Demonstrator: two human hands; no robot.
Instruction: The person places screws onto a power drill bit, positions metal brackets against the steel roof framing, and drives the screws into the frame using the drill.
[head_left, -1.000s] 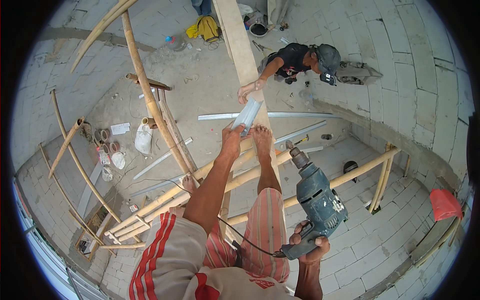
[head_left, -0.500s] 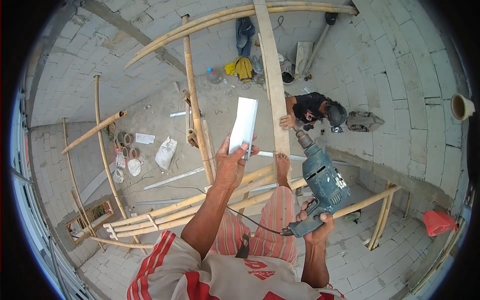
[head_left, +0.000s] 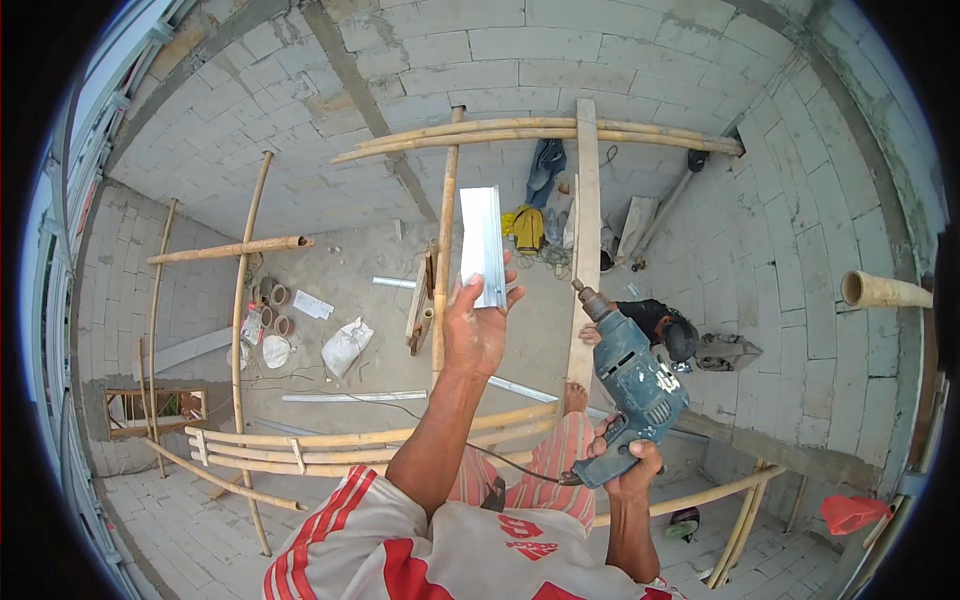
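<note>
My left hand (head_left: 477, 330) is raised in front of me, its fingers closed round the lower end of a short piece of metal profile (head_left: 483, 245), white and silvery with a ridged right edge. To the right, my right hand (head_left: 622, 462) grips the handle of a blue-green power drill (head_left: 640, 385). The drill points up and to the left, its chuck (head_left: 592, 300) near the plank. From the handle's base a dark cord runs off to the left, passing behind my left forearm. The metal piece and the drill are apart.
Bamboo poles (head_left: 350, 437) cross below me, and a long plank (head_left: 587, 200) runs away under my bare foot (head_left: 576, 397). Beyond the plank a person in dark clothes (head_left: 650, 322) is lower down. A white sack (head_left: 347, 347), metal strips (head_left: 354, 397) and yellow bag (head_left: 526, 229) lie on the floor.
My view has tilted upward, showing more of the far wall. The metal piece stands more upright, and the drill has turned slightly leftward. Both hands keep their hold.
</note>
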